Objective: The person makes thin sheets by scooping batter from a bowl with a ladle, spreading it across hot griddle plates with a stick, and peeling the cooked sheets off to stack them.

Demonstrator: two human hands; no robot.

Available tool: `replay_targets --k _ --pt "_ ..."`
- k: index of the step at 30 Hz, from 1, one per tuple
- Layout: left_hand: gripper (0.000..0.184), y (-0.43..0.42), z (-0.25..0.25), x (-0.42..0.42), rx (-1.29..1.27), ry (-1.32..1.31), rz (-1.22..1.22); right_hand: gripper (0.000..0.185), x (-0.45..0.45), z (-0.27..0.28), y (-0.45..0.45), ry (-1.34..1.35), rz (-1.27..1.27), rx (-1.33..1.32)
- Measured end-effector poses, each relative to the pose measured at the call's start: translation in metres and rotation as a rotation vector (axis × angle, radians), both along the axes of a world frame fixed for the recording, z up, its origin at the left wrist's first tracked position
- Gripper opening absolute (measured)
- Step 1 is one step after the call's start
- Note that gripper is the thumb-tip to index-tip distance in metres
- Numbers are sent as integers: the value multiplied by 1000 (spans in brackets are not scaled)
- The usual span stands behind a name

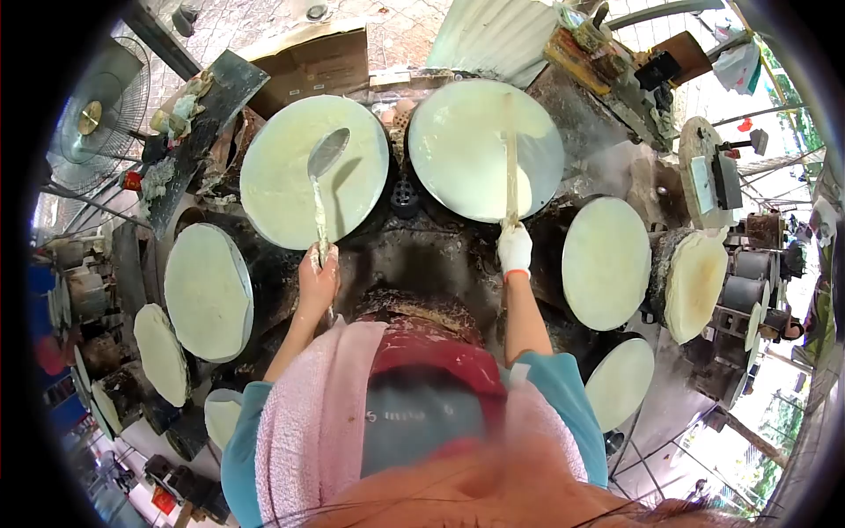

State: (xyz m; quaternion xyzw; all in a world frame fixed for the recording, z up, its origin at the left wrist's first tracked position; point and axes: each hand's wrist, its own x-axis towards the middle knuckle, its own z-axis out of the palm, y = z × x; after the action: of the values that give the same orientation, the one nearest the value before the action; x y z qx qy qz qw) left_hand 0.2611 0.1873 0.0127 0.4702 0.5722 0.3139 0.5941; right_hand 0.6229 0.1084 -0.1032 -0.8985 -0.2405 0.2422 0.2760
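My left hand (319, 277) is bare and closed around the batter-smeared handle of a ladle (328, 151). The ladle's round metal bowl is over the left griddle (273, 194), which is covered by a pale layer of batter. In a white glove, my right hand (515, 248) grips a long, thin wooden spreader (510, 167). This stick reaches across the right griddle (449, 150), where pale batter coats much of the surface and a brighter patch lies beside the stick. Whether the spreader touches the batter, I cannot tell.
More round griddles with pale sheets stand at the left (209, 292) and right (606, 264). A browned stack of flat rounds (697, 286) sits farther right. Eggs (402, 107) lie between the two front griddles. A cardboard box (317, 66) and a fan (91, 117) are beyond.
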Motion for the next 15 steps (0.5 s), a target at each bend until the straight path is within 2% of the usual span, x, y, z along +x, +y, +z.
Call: replay_targets --k 1,2,3,5,6,7,9,11,13,15 --pt "11 -3 1 4 22 27 -14 37 5 5 4 119 -10 55" --pt "11 -5 3 9 46 56 -29 49 -3 9 -3 278 -46 133" --pt "11 -7 4 14 41 65 -27 45 -11 23 -4 330 47 81" --pt "11 -15 3 23 29 84 -22 41 -14 -7 -29 -81 412 -152" --pt "10 -17 1 27 12 75 -11 39 -8 5 -36 -11 339 -221" --pt "10 -21 2 34 12 81 -2 40 6 18 -37 -52 278 -303" --pt "9 -28 5 47 10 94 13 41 50 5 -37 -141 226 -171" --pt "9 -35 4 61 -11 82 12 41 85 10 -19 -162 184 -152" --pt "9 -45 7 74 -38 95 22 40 97 -1 -13 -59 156 82" --pt "9 -54 12 89 -59 121 45 38 83 -8 -31 -59 330 162"
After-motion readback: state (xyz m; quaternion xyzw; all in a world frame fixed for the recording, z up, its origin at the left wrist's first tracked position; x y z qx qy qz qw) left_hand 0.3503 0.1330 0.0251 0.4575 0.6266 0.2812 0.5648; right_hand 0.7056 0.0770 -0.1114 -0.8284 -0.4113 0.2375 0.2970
